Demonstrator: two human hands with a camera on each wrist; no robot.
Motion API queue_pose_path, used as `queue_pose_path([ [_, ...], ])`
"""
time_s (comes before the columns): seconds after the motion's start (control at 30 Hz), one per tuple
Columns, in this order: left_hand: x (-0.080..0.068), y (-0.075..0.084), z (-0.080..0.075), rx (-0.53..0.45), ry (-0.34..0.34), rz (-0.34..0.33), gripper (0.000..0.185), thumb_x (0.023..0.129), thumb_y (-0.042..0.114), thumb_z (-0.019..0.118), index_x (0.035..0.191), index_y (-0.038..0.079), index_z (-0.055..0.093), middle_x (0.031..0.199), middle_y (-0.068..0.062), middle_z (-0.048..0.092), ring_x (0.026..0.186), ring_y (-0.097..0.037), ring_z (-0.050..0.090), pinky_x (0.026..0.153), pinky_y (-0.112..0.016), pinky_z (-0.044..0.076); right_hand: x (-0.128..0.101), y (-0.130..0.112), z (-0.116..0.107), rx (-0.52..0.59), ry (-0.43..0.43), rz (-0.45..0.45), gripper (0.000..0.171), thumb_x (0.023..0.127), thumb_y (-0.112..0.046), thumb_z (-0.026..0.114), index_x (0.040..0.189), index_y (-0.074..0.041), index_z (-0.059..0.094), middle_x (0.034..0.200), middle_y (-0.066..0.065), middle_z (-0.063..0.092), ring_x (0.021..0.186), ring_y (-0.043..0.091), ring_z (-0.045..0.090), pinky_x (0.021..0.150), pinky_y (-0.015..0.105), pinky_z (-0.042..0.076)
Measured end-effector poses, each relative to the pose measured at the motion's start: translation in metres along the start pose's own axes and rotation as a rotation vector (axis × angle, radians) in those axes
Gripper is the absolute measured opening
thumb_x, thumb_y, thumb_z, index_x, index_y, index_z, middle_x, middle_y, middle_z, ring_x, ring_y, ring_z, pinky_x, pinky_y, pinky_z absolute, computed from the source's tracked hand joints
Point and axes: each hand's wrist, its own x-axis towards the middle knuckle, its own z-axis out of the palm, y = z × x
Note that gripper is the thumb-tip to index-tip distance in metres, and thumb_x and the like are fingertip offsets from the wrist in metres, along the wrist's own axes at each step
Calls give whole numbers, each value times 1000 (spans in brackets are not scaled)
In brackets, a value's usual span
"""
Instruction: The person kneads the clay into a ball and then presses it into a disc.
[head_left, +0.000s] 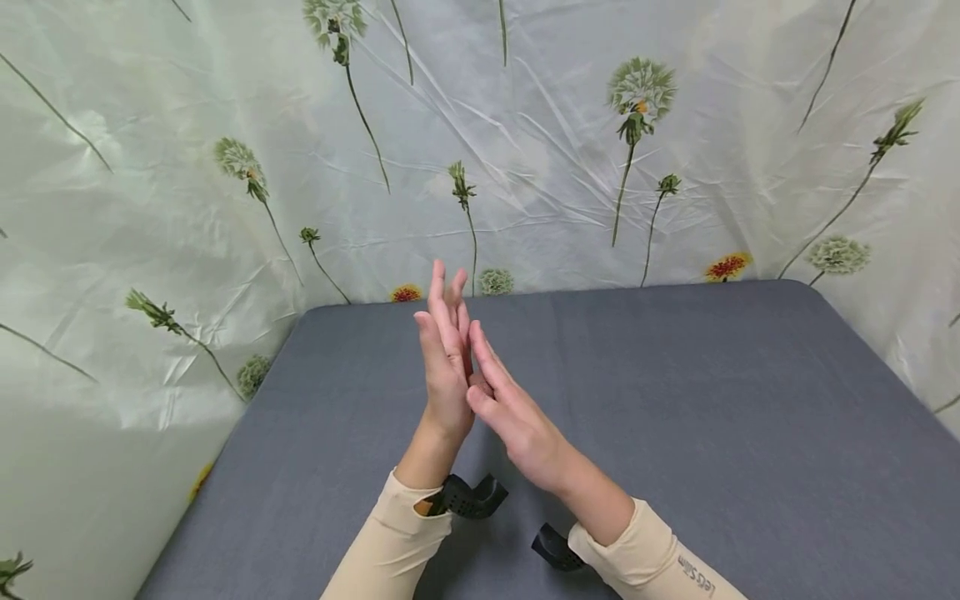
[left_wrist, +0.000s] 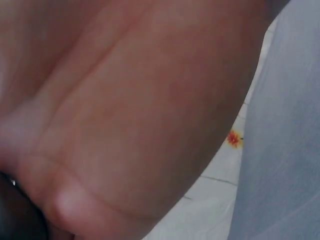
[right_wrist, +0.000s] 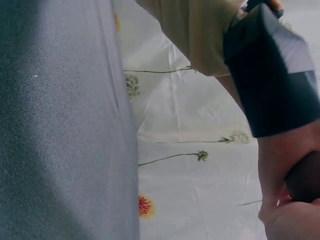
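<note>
My left hand [head_left: 447, 375] is raised over the table with its fingers straight and pointing up and away. Against its palm side leans my right hand [head_left: 525, 429], slanting in from the right, its straight fingers overlapping the left palm. No object shows between the two hands. In the left wrist view, the skin of a palm [left_wrist: 150, 100] fills most of the picture, very close and blurred. The right wrist view shows a black wrist mount [right_wrist: 275, 85] on the beige sleeve [right_wrist: 207, 35] of the other arm, with part of a hand at the lower right edge.
A grey cloth-covered table [head_left: 712, 417] lies below the hands. Behind it and on its left hangs a pale, wrinkled sheet [head_left: 540, 167] printed with dandelions and flowers. Black wrist mounts [head_left: 474, 497] stick out from both wrists, low over the table.
</note>
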Motion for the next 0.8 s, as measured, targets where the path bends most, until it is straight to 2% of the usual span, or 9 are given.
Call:
queue_pose_path([
  [0.1, 3, 0, -5, 22, 9, 10, 112, 93, 97, 21, 175, 24, -3, 180, -5, 16, 170, -19, 7, 137, -52, -1, 0, 0, -1, 48, -11, -22, 76, 111, -11, 48, 172, -4, 4, 183, 7, -4, 169, 28, -6, 125, 10, 19],
  [0.27, 7, -2, -13, 35, 44, 15, 106, 94, 95, 18, 174, 27, -1, 179, -3, 16, 169, -16, 10, 138, -47, 1, 0, 1, -1, 39, -7, -63, 72, 105, 5, 52, 169, 4, 19, 181, 16, 11, 169, 30, 7, 124, 14, 29],
  [0.37, 9, -5, -15, 34, 61, 17, 106, 94, 95, 19, 175, 28, 2, 179, -2, 17, 169, -15, 12, 138, -47, 3, 0, 1, -2, 32, 10, -65, 71, 106, 6, 54, 169, 3, 22, 180, 17, 17, 166, 25, 19, 120, 15, 37],
  [0.4, 10, -6, -16, 32, 68, 13, 107, 94, 96, 20, 174, 28, 3, 179, -2, 18, 168, -15, 13, 138, -47, 3, 1, 1, -2, 33, 19, -59, 70, 106, 5, 54, 169, 2, 23, 179, 17, 21, 163, 20, 27, 118, 15, 40],
  [0.57, 12, -7, -19, 5, 104, 4, 107, 93, 96, 21, 174, 28, 6, 177, -4, 25, 168, -16, 17, 138, -46, 5, 3, 4, -2, 3, 85, -47, 59, 107, 0, 60, 163, 1, 40, 169, 17, 43, 137, 4, 58, 106, 19, 53],
  [0.7, 12, -2, -26, -26, 105, -14, 99, 96, 92, 19, 173, 31, 10, 175, -5, 29, 167, -18, 21, 137, -48, 8, 5, 7, -5, -20, 137, -51, 43, 106, -4, 65, 148, 0, 56, 151, 19, 62, 123, 5, 67, 101, 22, 57],
  [0.8, 12, 4, -32, -41, 103, -12, 93, 99, 90, 20, 171, 31, 18, 172, -7, 36, 166, -23, 28, 137, -52, 13, 5, 10, -8, 6, 166, -21, 35, 105, -7, 70, 139, -2, 63, 140, 20, 69, 118, 8, 72, 99, 24, 59],
])
